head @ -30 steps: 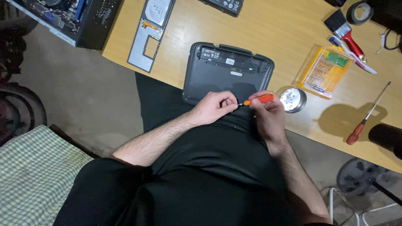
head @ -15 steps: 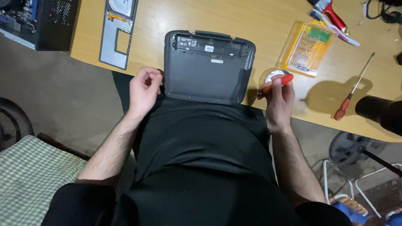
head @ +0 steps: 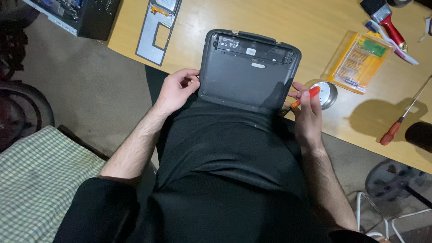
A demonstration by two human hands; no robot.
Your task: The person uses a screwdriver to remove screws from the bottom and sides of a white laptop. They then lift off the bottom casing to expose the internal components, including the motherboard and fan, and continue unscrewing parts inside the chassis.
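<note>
Since the earlier frames, both hands have parted from their joint grip at the near edge of the dark grey laptop base point(head: 249, 69) and now sit at its opposite near corners; the camera has also shifted, so the base appears more central. Left hand point(head: 176, 90): fingers loosely curled, fingertips touching the base's near left corner, holding nothing that can be made out. Right hand point(head: 307, 112): fingers closed around a small orange-handled screwdriver point(head: 305, 97), just beside the base's near right corner; its tip is hidden against the dark edge. The base lies underside up on the wooden table point(head: 306, 27), its near edge overhanging toward the person's lap. Right of the base: a round silver tin point(head: 327, 93), touching or just behind the orange handle, and a clear yellow screwdriver-bit case point(head: 358, 61) farther back. Well to the right of the base: a long red-handled screwdriver point(head: 402, 118) and a red-handled brush point(head: 386, 20). Left of the base: a silver palm-rest frame point(head: 157, 29) with a rectangular cut-out, and beyond it a black computer chassis point(head: 83, 13).
</note>
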